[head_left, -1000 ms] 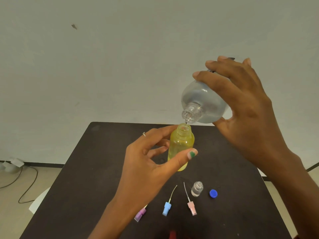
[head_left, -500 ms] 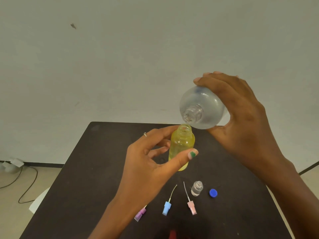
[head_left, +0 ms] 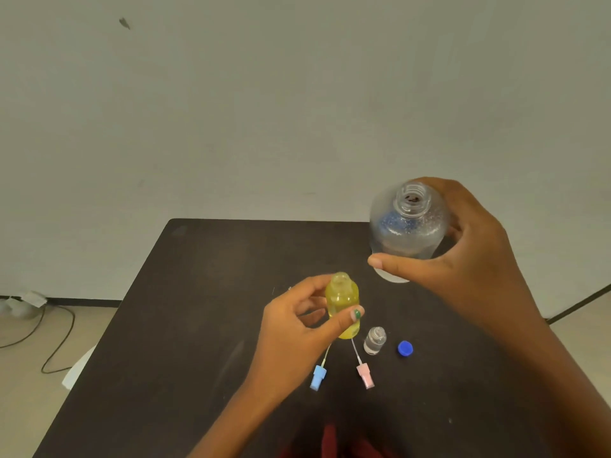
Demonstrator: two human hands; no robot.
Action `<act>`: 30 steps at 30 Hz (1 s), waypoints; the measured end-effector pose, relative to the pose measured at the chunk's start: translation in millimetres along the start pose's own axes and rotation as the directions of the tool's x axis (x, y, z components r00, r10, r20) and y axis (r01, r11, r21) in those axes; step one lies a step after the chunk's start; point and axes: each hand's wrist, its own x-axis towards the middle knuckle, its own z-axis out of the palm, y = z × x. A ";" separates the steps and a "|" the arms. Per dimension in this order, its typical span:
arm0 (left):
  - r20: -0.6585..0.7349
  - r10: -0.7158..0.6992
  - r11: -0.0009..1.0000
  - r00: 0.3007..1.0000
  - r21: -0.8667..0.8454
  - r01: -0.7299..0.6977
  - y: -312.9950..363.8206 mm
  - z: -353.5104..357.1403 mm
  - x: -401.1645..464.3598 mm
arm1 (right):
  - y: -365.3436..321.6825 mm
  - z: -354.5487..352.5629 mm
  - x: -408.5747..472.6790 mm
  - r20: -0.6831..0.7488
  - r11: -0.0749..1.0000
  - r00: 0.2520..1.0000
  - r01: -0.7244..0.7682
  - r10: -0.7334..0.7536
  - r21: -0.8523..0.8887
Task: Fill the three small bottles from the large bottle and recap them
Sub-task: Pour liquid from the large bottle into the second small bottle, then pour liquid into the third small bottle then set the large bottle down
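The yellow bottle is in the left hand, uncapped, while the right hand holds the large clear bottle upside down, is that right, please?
Not quite: in the head view the large clear bottle in the right hand is upright, mouth up. The yellow bottle is indeed uncapped in the left hand.

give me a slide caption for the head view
Left hand holds the uncapped yellow bottle, right hand the upright large bottle, above a dark table.

Both forearms are bare with no sleeves showing, the left hand [head_left: 297, 328] has a green-painted thumbnail [head_left: 357, 314], and red clothing [head_left: 330, 441] shows at the surface's near edge.
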 end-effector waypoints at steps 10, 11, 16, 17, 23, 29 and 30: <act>0.095 -0.250 0.933 0.964 0.291 0.213 -135.4 23.3 -3.7 | 7.0 -2.1 -19.6 -0.010 0.998 0.999 -0.043 0.043 -0.034; 0.105 -0.274 0.918 0.956 0.325 0.228 -147.1 24.7 -3.2 | 7.1 -2.5 -21.2 -0.010 0.998 0.999 -0.049 0.049 -0.038; 0.133 -0.382 0.825 0.914 0.494 0.273 -187.6 32.6 -2.6 | 7.3 -4.2 -27.8 -0.010 0.996 0.997 -0.081 0.080 -0.037; 0.137 -0.387 0.811 0.912 0.520 0.266 -192.2 34.4 -2.9 | 7.6 -4.6 -28.6 -0.012 0.995 0.996 -0.087 0.087 -0.039; 0.141 -0.377 0.786 0.915 0.572 0.236 -205.2 40.1 -3.2 | 9.5 -6.4 -30.4 -0.005 0.994 0.996 -0.086 0.086 -0.063; 0.135 -0.389 0.765 0.911 0.598 0.238 -209.2 38.2 -4.9 | 9.2 -6.1 -29.8 -0.004 0.994 0.996 -0.088 0.088 -0.071; 0.138 -0.401 0.759 0.906 0.604 0.244 -209.0 37.4 -5.9 | 9.2 -6.0 -29.8 -0.003 0.994 0.996 -0.086 0.086 -0.071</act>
